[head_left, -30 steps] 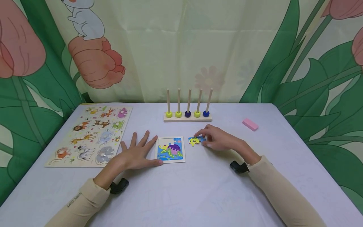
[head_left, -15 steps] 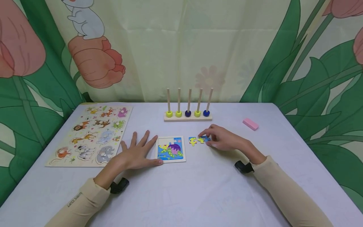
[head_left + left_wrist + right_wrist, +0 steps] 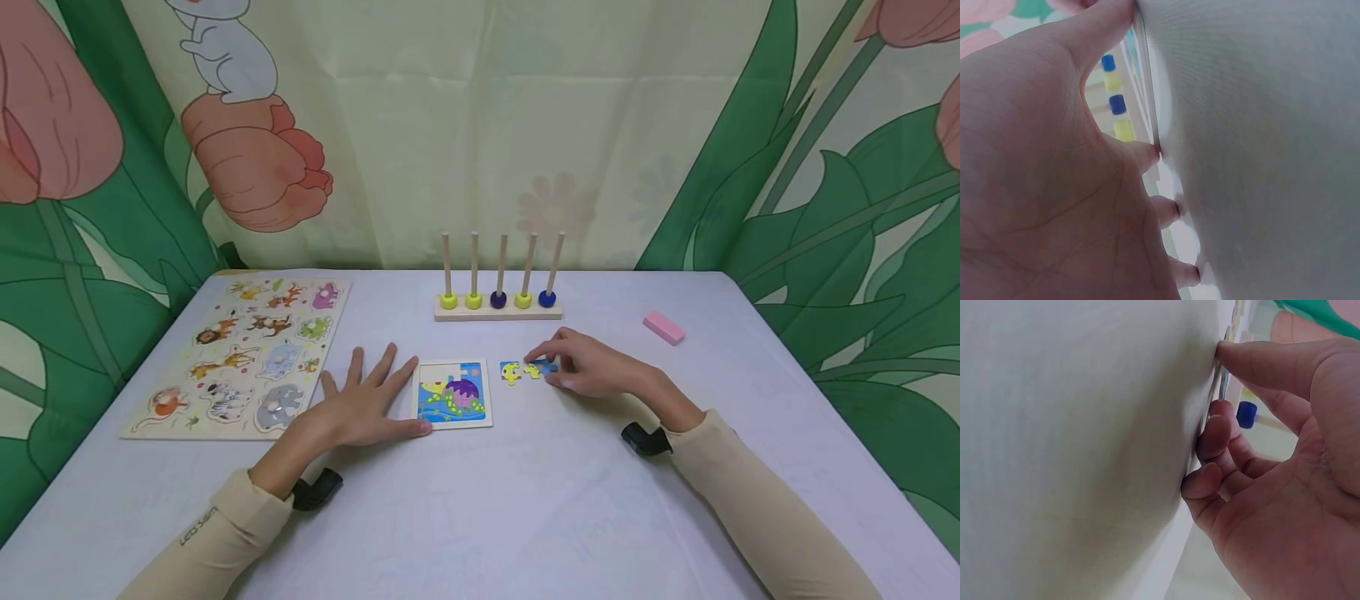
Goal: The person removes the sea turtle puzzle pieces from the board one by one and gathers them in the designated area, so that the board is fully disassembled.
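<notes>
A small framed jigsaw puzzle (image 3: 454, 426) with a purple, yellow and blue picture lies mid-table, part of its upper area showing bare backing. My left hand (image 3: 360, 408) is spread flat beside it, thumb and index fingertip touching the frame's left edge. To the right of the frame lies a yellow and blue jigsaw piece (image 3: 510, 371). Just beyond that, my right hand (image 3: 592, 367) pinches a second blue and yellow jigsaw piece (image 3: 533, 370) at table level. The right wrist view shows its thin edge (image 3: 1223, 384) between thumb and fingers; the fingers partly cover it.
An animal peg board (image 3: 247, 358) lies at the left. Behind the puzzle stands a wooden rack (image 3: 497, 313) with upright pegs and yellow and blue beads. A pink block (image 3: 663, 327) is at the back right. A printed curtain hangs behind the table.
My right hand has moved slightly right, drawing the second jigsaw piece away from the first one, then stopped. The left hand has stayed in place.
</notes>
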Demonstrator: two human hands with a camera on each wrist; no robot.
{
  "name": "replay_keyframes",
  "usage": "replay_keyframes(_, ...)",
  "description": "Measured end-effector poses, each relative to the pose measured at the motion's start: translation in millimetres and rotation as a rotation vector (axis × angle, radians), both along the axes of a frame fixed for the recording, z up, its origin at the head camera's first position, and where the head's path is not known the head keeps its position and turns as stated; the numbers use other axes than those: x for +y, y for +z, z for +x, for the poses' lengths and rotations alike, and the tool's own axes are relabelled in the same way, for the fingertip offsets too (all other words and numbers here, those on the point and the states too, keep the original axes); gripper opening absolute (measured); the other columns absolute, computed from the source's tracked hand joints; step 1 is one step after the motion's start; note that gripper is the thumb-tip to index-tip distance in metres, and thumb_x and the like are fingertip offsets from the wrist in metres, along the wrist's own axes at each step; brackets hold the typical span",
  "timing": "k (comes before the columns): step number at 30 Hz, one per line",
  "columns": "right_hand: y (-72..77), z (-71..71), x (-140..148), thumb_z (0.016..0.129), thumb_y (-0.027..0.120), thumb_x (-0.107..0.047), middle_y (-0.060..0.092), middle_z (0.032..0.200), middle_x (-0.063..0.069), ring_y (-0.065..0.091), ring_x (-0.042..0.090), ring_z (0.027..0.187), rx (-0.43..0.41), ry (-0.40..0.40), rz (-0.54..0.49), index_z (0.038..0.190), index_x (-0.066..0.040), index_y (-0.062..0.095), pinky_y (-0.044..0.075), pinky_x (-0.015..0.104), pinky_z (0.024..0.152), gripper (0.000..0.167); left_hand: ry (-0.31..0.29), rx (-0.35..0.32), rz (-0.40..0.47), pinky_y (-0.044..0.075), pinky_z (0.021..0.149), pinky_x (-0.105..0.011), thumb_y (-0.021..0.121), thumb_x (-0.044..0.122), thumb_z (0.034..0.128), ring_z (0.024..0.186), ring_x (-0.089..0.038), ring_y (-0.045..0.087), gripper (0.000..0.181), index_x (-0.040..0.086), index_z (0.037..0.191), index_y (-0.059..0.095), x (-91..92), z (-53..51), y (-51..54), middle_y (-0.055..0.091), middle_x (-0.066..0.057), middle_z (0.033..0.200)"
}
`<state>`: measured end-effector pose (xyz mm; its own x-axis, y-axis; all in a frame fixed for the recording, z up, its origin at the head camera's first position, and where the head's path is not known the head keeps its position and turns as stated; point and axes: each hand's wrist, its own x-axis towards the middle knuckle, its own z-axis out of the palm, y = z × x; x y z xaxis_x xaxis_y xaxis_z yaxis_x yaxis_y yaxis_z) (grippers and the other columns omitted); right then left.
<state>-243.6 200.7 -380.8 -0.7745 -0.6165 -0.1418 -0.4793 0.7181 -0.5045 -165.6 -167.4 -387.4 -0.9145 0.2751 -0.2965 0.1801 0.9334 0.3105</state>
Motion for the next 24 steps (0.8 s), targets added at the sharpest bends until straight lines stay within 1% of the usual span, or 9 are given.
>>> replay_keyframes(7,0.0,-2.1,0,0.100,0.070,-0.012,0.059,0.112,0.009,0.053,0.016,0.088,-0.012,0.003,0.005,0.138,-0.021,0.071,0.047,0.029,0.078,0.039,-0.001,0.005,0.007,-0.006,0.109,-0.094,0.061,0.084,0.0857,0.160,-0.061,-0.012,0.111,0.026,0.171,0.019,-2.2,-1.8,-3.0,0.000,-0.016,0.181)
replay_keyframes(10,0.7,-2.4,0,0.100,0.070,-0.011,0.059,0.113,0.009,0.053,0.017,0.088,-0.018,0.004,0.004,0.138,-0.021,0.071,0.047,0.029,0.078,0.039,0.005,0.017,0.020,-0.007,0.109,-0.094,0.059,0.090,0.0815,0.160,-0.060,-0.013,0.115,0.029,0.171,0.020,-3.9,-3.2,-8.5,-0.001,-0.013,0.181)
replay_keyframes(12,1.2,-2.4,0,0.100,0.070,-0.011,0.059,0.113,0.010,0.052,0.017,0.088,-0.021,0.004,0.002,0.138,-0.020,0.071,0.047,0.029,0.078,0.039,0.001,0.027,0.029,-0.007,0.108,-0.095,0.057,0.093,0.0795,0.160,-0.061,-0.012,0.117,0.030,0.171,0.020,-4.9,-3.9,-11.3,-0.001,-0.014,0.181)
replay_keyframes(15,1.3,-2.6,0,0.100,0.069,-0.011,0.059,0.114,0.010,0.052,0.017,0.088,-0.023,0.004,0.001,0.138,-0.020,0.071,0.047,0.029,0.078,0.039,0.007,0.040,0.031,-0.007,0.109,-0.094,0.054,0.097,0.0771,0.161,-0.059,-0.012,0.118,0.034,0.171,0.020,-6.0,-5.7,-16.9,-0.001,-0.010,0.182)
replay_keyframes(19,0.9,-2.7,0,0.100,0.069,-0.011,0.059,0.115,0.010,0.052,0.017,0.088,-0.030,-0.002,0.003,0.138,-0.021,0.071,0.047,0.029,0.078,0.039,0.012,0.031,0.033,-0.008,0.109,-0.094,0.057,0.094,0.0785,0.161,-0.058,-0.013,0.117,0.032,0.171,0.020,-5.0,-4.9,-14.8,-0.001,-0.010,0.182)
replay_keyframes(22,0.4,-2.9,0,0.100,0.069,-0.011,0.059,0.115,0.010,0.051,0.018,0.088,-0.033,-0.006,0.002,0.138,-0.021,0.071,0.047,0.029,0.077,0.040,0.006,0.009,0.032,-0.008,0.109,-0.093,0.061,0.087,0.0822,0.160,-0.060,-0.013,0.114,0.028,0.171,0.020,-2.4,-2.0,-6.3,-0.001,-0.014,0.181)
replay_keyframes(24,0.0,-3.1,0,0.100,0.069,-0.011,0.059,0.115,0.010,0.051,0.018,0.088,-0.034,-0.006,0.001,0.138,-0.021,0.071,0.046,0.029,0.077,0.040,0.004,0.004,0.024,-0.006,0.110,-0.093,0.062,0.084,0.0848,0.160,-0.060,-0.013,0.112,0.026,0.171,0.020,-1.5,-1.4,-3.6,-0.001,-0.015,0.181)
